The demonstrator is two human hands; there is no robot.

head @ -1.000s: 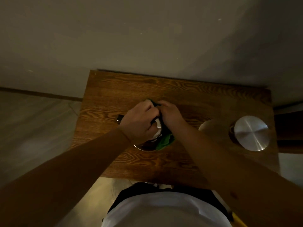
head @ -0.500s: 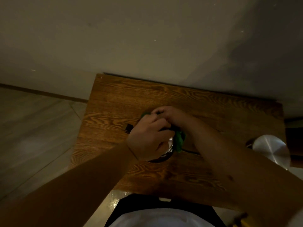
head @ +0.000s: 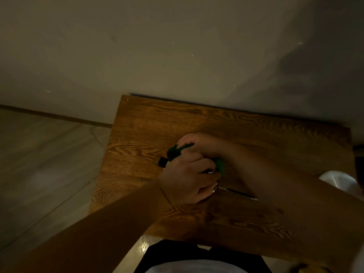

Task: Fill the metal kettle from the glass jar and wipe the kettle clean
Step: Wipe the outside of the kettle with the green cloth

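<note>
The metal kettle (head: 215,187) stands on the wooden table (head: 149,131), almost wholly hidden under both hands; only a sliver of shiny rim and its dark handle end (head: 161,161) show. My left hand (head: 187,179) is clamped over the kettle's top. My right hand (head: 199,143) reaches across from the right and presses a green cloth (head: 177,151) against the kettle's far side; more green cloth shows between the hands. The glass jar is hidden or out of view.
A round shiny metal lid (head: 338,180) lies at the table's right edge, half hidden by my right forearm. The table stands against a plain wall; pale floor lies to the left. My torso is at the table's near edge.
The view has swung left, so the metal lid slid toward the right edge. The right hand with the green cloth moved around to the kettle's far side; the left hand stayed on the kettle.
</note>
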